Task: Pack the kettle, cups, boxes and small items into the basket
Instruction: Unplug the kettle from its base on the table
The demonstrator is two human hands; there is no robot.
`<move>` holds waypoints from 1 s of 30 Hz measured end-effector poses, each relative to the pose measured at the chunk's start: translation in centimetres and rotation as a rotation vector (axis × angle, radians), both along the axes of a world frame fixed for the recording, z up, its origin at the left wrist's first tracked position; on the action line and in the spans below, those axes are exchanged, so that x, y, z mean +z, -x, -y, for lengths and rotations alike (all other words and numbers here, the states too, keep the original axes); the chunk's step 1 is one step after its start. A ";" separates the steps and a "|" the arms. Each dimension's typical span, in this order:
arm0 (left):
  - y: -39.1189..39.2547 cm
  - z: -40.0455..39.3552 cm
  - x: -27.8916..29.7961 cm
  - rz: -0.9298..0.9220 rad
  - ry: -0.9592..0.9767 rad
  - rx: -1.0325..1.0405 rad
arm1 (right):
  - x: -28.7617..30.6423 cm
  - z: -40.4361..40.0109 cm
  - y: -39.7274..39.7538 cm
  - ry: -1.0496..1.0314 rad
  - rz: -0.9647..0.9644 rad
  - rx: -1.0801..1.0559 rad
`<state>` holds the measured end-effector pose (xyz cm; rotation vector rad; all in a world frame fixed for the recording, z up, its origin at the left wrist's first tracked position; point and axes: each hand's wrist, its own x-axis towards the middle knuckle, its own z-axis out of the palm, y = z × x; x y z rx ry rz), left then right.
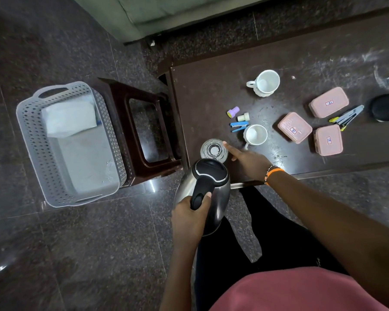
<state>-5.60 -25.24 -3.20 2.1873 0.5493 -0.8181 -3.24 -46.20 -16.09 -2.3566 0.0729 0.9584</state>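
Kettle (206, 191): held off the table's (211, 90) near left corner, left hand (190, 215) curled round its handle, likely bound for the basket
Right hand (247, 161): fingers round the glass (213, 150) at the near edge (grip partly hidden)
Basket (32, 140): on the floor beside the stool (142, 129), white packet inside
Boxes (312, 122): right side, label text unreadable
Cups (265, 83): mid-table, upright

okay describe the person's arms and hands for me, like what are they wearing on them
Both arms are bare, with no sleeves reaching the forearms and no gloves. The right hand has two bands at the wrist: an orange band and a beaded bracelet of mixed colours next to it. The left hand shows no rings, watch or bands. A pink-red shirt covers the torso.
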 end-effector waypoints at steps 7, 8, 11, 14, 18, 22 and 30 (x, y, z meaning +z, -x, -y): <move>0.0 -0.3 -0.3 0.012 -0.042 -0.061 | 0.3 -0.2 0.0 0.012 -0.032 -0.007; 0.0 -0.3 -0.4 0.005 -0.040 -0.054 | 0.4 -0.2 0.0 0.013 -0.035 -0.006; 0.1 -0.2 -0.4 -0.010 -0.032 -0.028 | 0.5 -0.2 0.0 0.017 -0.043 -0.002; 0.2 -0.1 -0.3 -0.016 -0.041 -0.026 | 0.7 -0.2 -0.1 0.015 -0.064 -0.006; 0.2 0.0 -0.2 -0.024 -0.053 -0.032 | 0.8 -0.2 -0.1 0.018 -0.081 -0.006; 0.0 0.2 -0.1 -0.038 -0.077 -0.027 | 0.9 -0.3 -0.1 0.019 -0.088 -0.007; -0.4 0.9 0.5 -0.056 -0.139 -0.046 | 1.1 -0.7 -1.1 0.087 -0.071 -0.031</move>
